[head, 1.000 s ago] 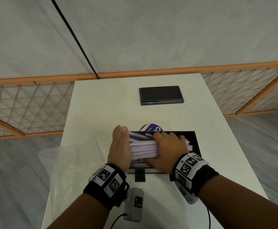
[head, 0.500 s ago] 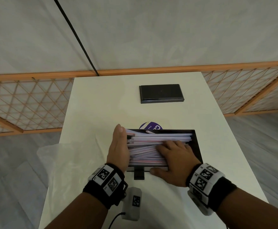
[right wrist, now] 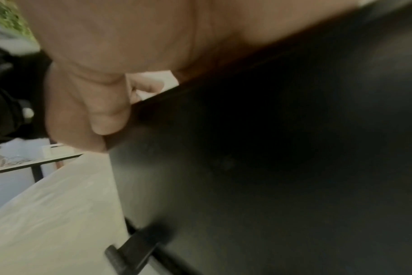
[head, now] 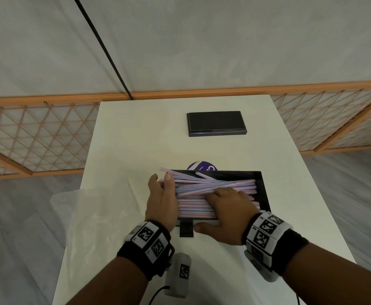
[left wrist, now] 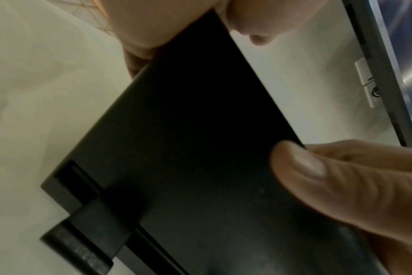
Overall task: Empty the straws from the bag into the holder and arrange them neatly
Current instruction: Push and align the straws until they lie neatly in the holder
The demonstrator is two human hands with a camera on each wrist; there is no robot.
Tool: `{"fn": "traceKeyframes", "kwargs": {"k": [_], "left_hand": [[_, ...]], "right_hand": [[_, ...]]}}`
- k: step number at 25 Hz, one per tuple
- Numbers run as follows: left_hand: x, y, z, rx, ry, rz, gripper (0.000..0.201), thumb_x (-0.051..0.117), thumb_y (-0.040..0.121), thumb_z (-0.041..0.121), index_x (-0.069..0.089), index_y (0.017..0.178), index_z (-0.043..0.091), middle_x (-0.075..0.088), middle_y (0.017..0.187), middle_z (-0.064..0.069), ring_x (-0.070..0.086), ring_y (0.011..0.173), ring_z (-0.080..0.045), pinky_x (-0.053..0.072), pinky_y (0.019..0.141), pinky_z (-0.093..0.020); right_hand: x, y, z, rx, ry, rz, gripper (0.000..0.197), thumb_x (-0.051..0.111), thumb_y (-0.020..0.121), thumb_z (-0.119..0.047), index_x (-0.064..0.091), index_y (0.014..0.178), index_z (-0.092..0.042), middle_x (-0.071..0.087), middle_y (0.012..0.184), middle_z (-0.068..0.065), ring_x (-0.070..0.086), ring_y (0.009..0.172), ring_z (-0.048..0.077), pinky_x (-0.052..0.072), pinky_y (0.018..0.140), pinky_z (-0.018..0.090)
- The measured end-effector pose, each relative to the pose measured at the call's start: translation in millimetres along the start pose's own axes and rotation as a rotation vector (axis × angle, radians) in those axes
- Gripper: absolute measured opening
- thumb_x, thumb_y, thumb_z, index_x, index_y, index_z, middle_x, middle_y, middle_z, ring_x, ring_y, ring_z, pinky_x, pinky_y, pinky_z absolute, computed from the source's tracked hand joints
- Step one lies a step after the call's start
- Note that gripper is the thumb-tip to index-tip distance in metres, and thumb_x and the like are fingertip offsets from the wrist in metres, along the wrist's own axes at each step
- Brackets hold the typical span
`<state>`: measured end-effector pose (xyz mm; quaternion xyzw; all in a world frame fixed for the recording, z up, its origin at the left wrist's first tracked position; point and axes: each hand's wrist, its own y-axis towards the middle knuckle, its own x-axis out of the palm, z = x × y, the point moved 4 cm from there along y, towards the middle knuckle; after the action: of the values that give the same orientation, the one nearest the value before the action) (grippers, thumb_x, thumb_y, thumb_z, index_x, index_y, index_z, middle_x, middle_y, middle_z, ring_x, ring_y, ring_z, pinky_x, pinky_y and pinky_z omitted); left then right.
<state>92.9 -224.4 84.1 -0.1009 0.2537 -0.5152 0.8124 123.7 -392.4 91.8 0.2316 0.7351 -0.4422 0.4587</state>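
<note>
In the holder (head: 260, 190), straws (head: 202, 195) between flat left hand (head: 161, 202) and seemingly flat right hand (head: 226, 213)

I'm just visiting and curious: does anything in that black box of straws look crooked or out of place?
Yes. Most straws lie level in the black holder, but a few at the far left slant across the pile and poke past its corner. The left hand rests against the straw ends; the right hand lies on top.
</note>
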Motion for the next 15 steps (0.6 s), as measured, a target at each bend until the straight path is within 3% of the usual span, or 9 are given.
{"fn": "traceKeyframes", "kwargs": {"k": [3,5,9,12,15], "left_hand": [[-2.6,1.4,-3.2,0.009,-0.001,0.015,0.066,0.026,0.103,0.058,0.024,0.155,0.018,0.05,0.131,0.004,0.052,0.121,-0.023,0.039,0.113,-0.048],[-1.3,2.9,-4.4,0.011,0.002,0.014,0.063,0.025,0.103,0.058,0.03,0.151,0.018,0.055,0.132,0.0,0.055,0.12,-0.026,0.041,0.111,-0.047],[0.9,4.5,-5.1,0.013,0.018,0.017,0.057,0.025,0.104,0.057,0.036,0.145,0.018,0.058,0.125,-0.003,0.057,0.11,-0.026,0.045,0.105,-0.044],[-2.0,7.5,-7.4,0.025,0.044,0.03,0.058,0.026,0.104,0.057,0.037,0.145,0.017,0.059,0.129,-0.004,0.057,0.116,-0.028,0.044,0.107,-0.046],[-2.0,8.3,-9.8,0.052,0.053,0.023,0.053,0.025,0.105,0.054,0.042,0.139,0.016,0.06,0.123,-0.004,0.059,0.107,-0.024,0.047,0.098,-0.039]], "right_hand": [[-13.6,-9.2,16.9,0.086,-0.074,0.067,0.093,0.032,0.059,-0.096,0.05,0.123,-0.032,0.054,0.12,-0.007,0.048,0.116,0.023,0.036,0.104,0.044],[-10.6,-9.9,20.1,0.132,-0.074,0.033,0.102,0.026,0.056,-0.1,0.048,0.128,-0.031,0.052,0.123,-0.005,0.048,0.119,0.025,0.036,0.105,0.047],[2.7,-2.8,5.5,0.012,0.058,-0.028,0.089,0.037,0.068,-0.09,0.043,0.138,-0.034,0.053,0.129,-0.007,0.047,0.123,0.022,0.036,0.107,0.044],[-17.9,-6.9,8.9,-0.011,0.034,0.163,0.083,0.037,0.064,-0.091,0.054,0.12,-0.032,0.057,0.112,-0.009,0.052,0.109,0.02,0.042,0.098,0.041],[-23.2,-4.6,19.7,0.061,-0.025,0.155,0.102,0.027,0.056,-0.1,0.05,0.128,-0.031,0.054,0.118,-0.008,0.049,0.11,0.02,0.039,0.101,0.042]]}}
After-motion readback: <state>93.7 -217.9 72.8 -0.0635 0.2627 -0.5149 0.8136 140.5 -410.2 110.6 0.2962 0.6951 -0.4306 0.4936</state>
